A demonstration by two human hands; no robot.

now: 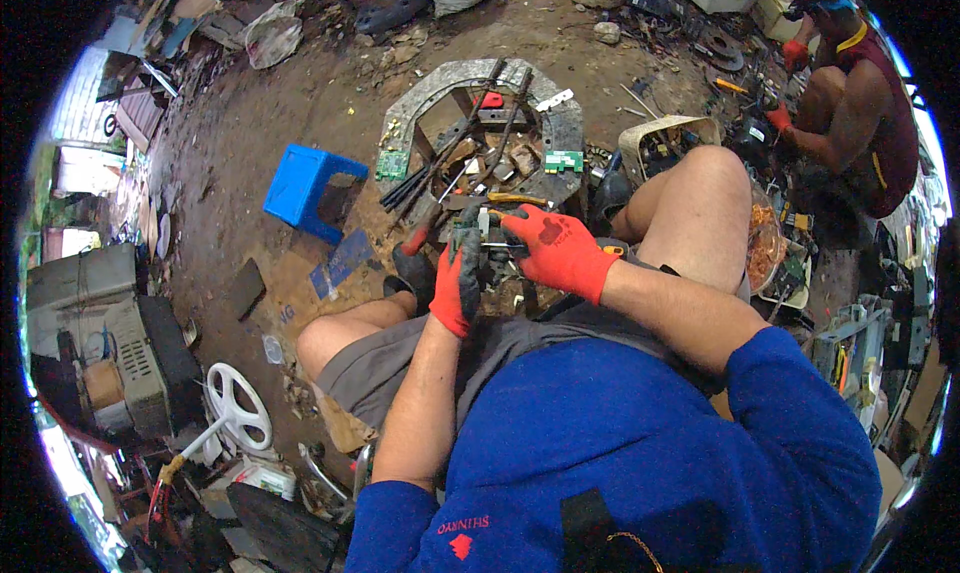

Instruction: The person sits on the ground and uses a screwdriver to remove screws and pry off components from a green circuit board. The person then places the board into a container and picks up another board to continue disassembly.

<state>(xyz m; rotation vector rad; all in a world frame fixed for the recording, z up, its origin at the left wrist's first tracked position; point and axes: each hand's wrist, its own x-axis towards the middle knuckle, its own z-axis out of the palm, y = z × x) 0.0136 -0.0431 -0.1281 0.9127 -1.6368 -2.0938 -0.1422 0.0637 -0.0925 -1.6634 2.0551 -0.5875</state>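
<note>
Both my hands wear red gloves with dark palms and meet above my lap, at the near edge of a grey metal ring frame (400, 113). My left hand (457, 285) is upright, its fingers closed around a small piece that they mostly hide; a pale bit (484, 219) shows by the fingertips. From the right, my right hand (563, 253) is closed on a tool with a thin metal shaft, seemingly a screwdriver (496, 244), which points at the left hand. Green circuit boards (393, 166) rest on the frame, with dark bars, a yellow-handled tool (517, 200) and scraps nearby.
A blue stool (300, 191) stands to the left on the dirt floor. At right are a scrap-filled bin (668, 133) and a tub of copper-coloured bits (766, 243). Another person in red gloves (850, 103) crouches far right. A white steering wheel (238, 408) lies lower left.
</note>
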